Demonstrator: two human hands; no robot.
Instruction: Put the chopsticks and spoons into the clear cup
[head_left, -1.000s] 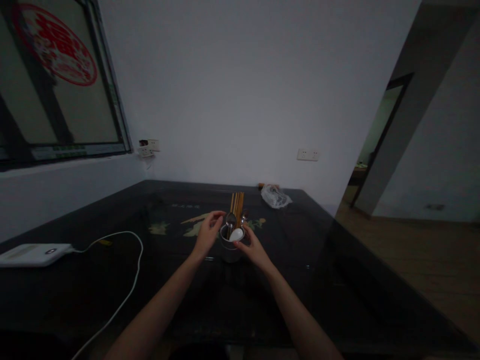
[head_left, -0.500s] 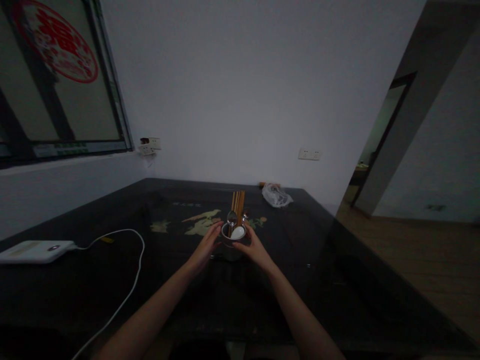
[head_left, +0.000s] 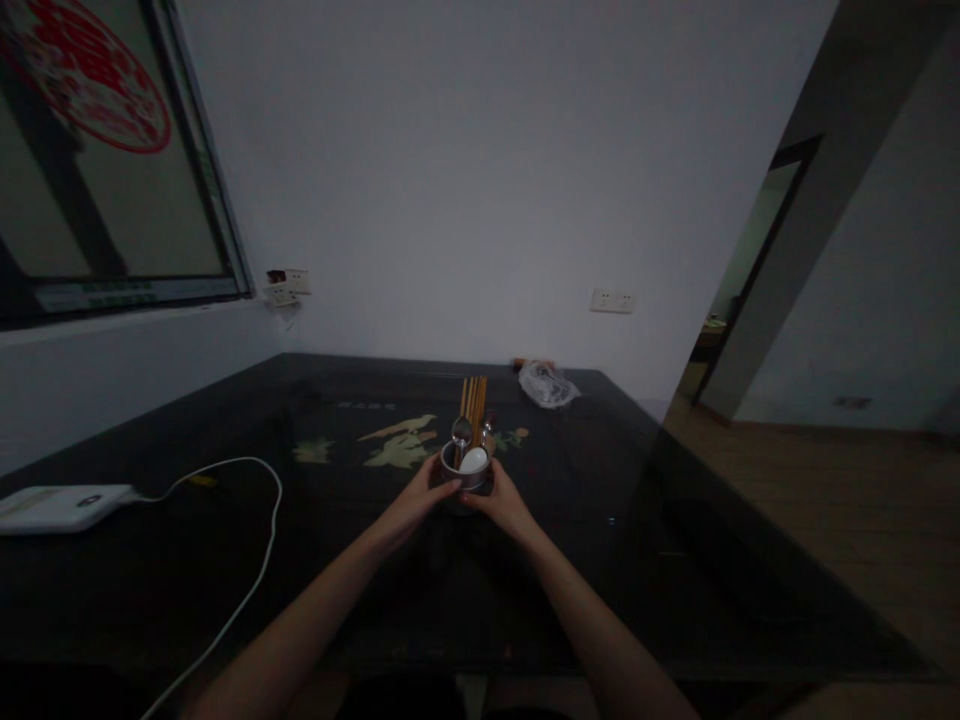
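Both my hands are wrapped round a small round utensil holder [head_left: 465, 479] on the dark table. My left hand [head_left: 420, 497] grips its left side, thumb across the front. On the right side, my right hand [head_left: 506, 500] closes on it, its thumb near the other thumb. Several wooden chopsticks [head_left: 475, 405] stand in the holder and lean toward the back. A metal spoon [head_left: 461, 431] stands at the left, a white spoon [head_left: 474, 460] lies at the front, and another shiny utensil [head_left: 489, 425] is at the right. The holder's lower part is partly hidden by my fingers.
A white power bank [head_left: 64, 508] with a white cable [head_left: 276, 500] lies at the left of the glossy black table [head_left: 585, 600]. A clear plastic bag [head_left: 547, 385] sits near the wall at the back. Wall sockets [head_left: 612, 300] are above the table.
My left hand has closed onto the holder, its thumb now across the front. My right hand stays on the holder. The view has shifted slightly.
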